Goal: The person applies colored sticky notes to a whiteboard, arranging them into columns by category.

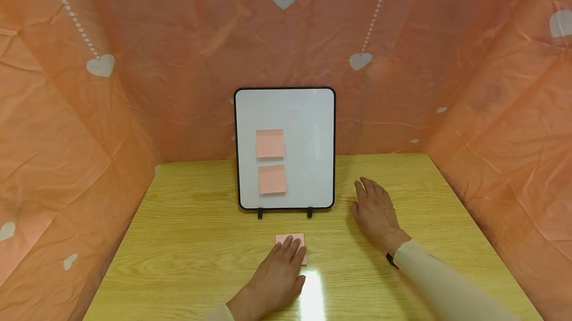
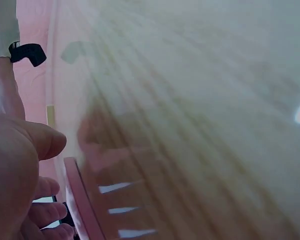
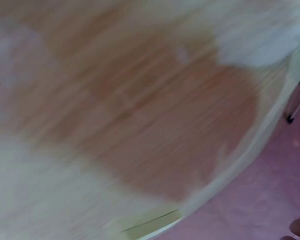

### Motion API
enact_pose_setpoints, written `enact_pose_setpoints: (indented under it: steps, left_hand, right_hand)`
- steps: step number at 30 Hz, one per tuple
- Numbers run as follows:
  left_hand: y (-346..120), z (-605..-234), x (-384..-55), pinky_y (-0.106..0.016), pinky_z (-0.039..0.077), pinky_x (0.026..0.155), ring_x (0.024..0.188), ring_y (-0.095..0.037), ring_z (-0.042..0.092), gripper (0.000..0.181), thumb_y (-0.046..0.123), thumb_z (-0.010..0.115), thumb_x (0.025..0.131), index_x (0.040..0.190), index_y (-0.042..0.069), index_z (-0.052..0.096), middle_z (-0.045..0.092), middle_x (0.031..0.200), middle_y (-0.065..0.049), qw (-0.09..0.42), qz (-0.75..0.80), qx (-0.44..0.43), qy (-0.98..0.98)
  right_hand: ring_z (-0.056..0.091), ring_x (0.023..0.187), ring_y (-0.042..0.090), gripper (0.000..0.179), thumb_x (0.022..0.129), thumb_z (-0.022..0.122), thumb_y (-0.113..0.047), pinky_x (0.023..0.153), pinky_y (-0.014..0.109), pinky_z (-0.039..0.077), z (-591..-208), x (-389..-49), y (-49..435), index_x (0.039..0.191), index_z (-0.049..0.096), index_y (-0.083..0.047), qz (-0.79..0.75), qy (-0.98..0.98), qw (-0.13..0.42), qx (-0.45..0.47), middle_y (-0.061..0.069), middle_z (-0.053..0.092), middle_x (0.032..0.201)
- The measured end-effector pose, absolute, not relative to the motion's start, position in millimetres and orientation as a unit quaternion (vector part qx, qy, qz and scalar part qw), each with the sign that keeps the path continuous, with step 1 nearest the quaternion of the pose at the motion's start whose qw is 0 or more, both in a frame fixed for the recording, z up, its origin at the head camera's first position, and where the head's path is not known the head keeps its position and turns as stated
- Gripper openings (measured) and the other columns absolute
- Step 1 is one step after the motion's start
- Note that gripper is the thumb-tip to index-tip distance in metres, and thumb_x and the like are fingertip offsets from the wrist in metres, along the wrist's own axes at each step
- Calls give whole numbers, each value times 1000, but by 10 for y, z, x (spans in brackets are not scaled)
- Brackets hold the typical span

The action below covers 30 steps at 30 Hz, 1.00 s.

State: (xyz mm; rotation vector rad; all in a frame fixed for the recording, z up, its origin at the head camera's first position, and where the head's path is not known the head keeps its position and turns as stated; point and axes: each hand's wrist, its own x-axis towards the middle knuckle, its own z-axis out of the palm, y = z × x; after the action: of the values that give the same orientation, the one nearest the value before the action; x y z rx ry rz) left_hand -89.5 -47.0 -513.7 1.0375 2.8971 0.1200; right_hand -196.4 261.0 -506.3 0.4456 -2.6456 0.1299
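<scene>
My left hand [image 1: 278, 274] rests with its fingers extended over a pink sticky note pad [image 1: 282, 237] on the table, covering most of it. From the left wrist, the pad [image 2: 80, 195] shows edge-on as a thin stack beside the fingers. My right hand [image 1: 374, 209] is over the table to the right of the whiteboard, fingers loosely extended and holding nothing. A black-framed whiteboard [image 1: 308, 137] stands behind the hands. Two pink sticky notes, an upper note [image 1: 270, 143] and a lower note [image 1: 272, 180], are stuck one above the other on its left half.
The whiteboard stands on two small black feet [image 1: 310, 212] on a wood-grain table [image 1: 192, 241]. Orange cloth [image 1: 196, 62] with white hearts encloses the back and both sides. A bright reflection lies on the tabletop near my left hand.
</scene>
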Motion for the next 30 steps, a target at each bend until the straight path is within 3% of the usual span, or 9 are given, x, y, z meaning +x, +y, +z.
enact_pose_setpoints:
  steps: [15, 20, 24, 30]
  left_hand:
    - [-599, -5143, -883, -49, 35, 128, 159, -32, 33, 60, 44, 50, 110, 162, 14, 44, 39, 169, -10, 89, 60, 319, 942]
    - [-762, -5140, -884, -51, 33, 128, 159, -33, 32, 59, 41, 51, 110, 161, 13, 45, 39, 169, -11, 94, 83, 313, 941]
    - [-935, -5161, -882, -52, 32, 128, 158, -33, 33, 56, 38, 51, 111, 160, 11, 48, 41, 168, -12, 88, 100, 315, 940]
    - [-1189, -5166, -879, -53, 34, 127, 156, -35, 37, 51, 31, 54, 110, 156, 8, 53, 46, 164, -14, 65, 129, 306, 941]
  right_hand:
    - [53, 136, 49, 56, 100, 64, -15, 114, 61, 46, -5188, -1922, 3040, 145, 50, 15, 13, -977, 174, 124, 33, 56, 145]
    - [53, 137, 49, 56, 101, 62, -16, 116, 60, 44, -5203, -1900, 3107, 145, 50, 17, -5, -984, 133, 115, 34, 56, 145]
    - [57, 131, 49, 54, 100, 61, -15, 114, 60, 46, -5215, -1876, 3145, 141, 51, 19, -10, -988, 111, 107, 35, 59, 140]
    - [65, 111, 47, 40, 99, 61, -11, 101, 60, 53, -5232, -1816, 3156, 126, 60, 18, 7, -991, 94, 100, 31, 67, 121]
